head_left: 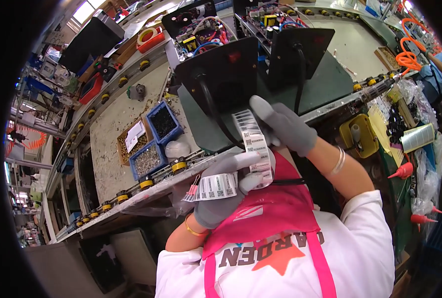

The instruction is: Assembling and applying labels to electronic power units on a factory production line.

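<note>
My left hand (pixel 220 191), in a grey glove with white fingertips, is closed on a strip of white barcode labels (pixel 255 144). The strip runs upward from the fingers, and another length (pixel 217 187) of it hangs over the back of the glove to the left. My right hand (pixel 291 128), gloved the same way, is beside the strip's upper part. Its thumb is stretched out, apart from the fingers, which are partly hidden beside the strip. Beyond the labels stands a black panel (pixel 221 74) with a black cable (pixel 211 107), part of a unit with exposed electronics.
A second black-panelled unit (pixel 300 54) stands to the right on the green board (pixel 325 89). To the left are blue bins (pixel 163 121) of small parts and a roller rail (pixel 146 184). A yellow tub (pixel 360 136) and red-tipped bottles (pixel 404 170) are at right.
</note>
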Available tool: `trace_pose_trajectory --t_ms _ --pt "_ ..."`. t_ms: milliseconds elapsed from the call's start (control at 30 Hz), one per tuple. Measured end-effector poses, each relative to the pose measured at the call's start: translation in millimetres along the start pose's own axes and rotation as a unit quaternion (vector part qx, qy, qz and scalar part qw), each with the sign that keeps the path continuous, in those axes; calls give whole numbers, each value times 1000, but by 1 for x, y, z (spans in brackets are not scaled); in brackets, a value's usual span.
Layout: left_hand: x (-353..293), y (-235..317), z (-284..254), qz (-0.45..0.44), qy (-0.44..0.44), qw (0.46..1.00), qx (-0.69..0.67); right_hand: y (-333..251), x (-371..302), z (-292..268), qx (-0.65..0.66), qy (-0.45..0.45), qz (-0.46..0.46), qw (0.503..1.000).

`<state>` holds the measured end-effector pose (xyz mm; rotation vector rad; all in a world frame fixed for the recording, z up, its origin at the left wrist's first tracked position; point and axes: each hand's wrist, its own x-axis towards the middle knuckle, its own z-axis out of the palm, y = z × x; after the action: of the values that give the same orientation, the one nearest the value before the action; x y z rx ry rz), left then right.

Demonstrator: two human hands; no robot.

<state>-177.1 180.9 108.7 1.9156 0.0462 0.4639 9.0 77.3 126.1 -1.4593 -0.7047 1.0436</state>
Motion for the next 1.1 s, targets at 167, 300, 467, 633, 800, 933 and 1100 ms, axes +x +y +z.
trace_pose_trajectory --t_ms 167,300,467,633,800,933,1100 --pt "27 11 -2 -71 16 983 -168 19 -25 -19 -106 142 -350 920" --pt "41 10 4 -54 -1 967 -251 -7 -31 -13 -170 23 -417 892" --pt "56 9 7 -28 45 961 -270 0 -19 -15 -166 3 -406 899" --pt "64 7 7 -19 50 964 -262 7 -7 -13 -87 36 -372 923" --pt "65 1 5 -16 71 983 -167 14 2 -8 5 41 -339 940" --pt "67 -4 2 -21 59 988 -138 10 2 -7 -49 84 -339 936" --pt "63 -8 3 -13 77 984 -163 12 8 -4 -31 126 -308 942"
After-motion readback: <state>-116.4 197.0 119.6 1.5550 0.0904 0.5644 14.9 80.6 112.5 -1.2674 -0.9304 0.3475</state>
